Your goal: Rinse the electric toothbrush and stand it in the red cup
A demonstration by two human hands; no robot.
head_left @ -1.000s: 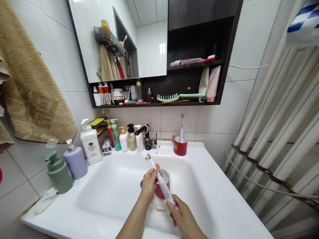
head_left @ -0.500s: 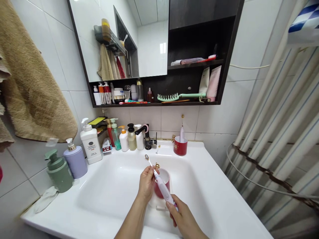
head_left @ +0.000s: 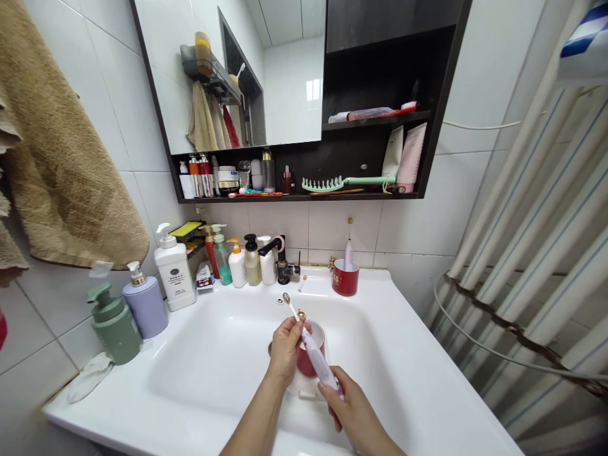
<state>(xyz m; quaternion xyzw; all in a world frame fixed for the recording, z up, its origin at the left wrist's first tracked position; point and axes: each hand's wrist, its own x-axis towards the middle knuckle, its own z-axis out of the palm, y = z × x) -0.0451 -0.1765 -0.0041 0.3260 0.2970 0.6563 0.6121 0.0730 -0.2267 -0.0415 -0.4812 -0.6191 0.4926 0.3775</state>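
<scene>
A pale pink-and-white electric toothbrush (head_left: 315,356) slants across the basin, its brush head pointing up and away from me. The fingers of my left hand (head_left: 287,345) pinch it near the neck, where head and handle meet. Lower down, my right hand (head_left: 346,399) is closed round the bottom end of the handle. Behind the toothbrush, inside the white sink (head_left: 213,354), stands a red cup (head_left: 306,366) with a small gold-coloured ornament at its far side; the toothbrush and my left hand partly cover it.
On the back ledge, another red cup (head_left: 345,278) holds a second electric toothbrush (head_left: 349,253). A black faucet (head_left: 282,266) rises behind the basin. Several pump bottles line the left, including a purple one (head_left: 145,306). A dark cabinet (head_left: 375,120) hangs above; towels (head_left: 71,158) hang at left.
Both hands and the toothbrush sit slightly further right in the picture. The view has shifted a little, and the dark drain beside my left hand now shows. The grip looks the same.
</scene>
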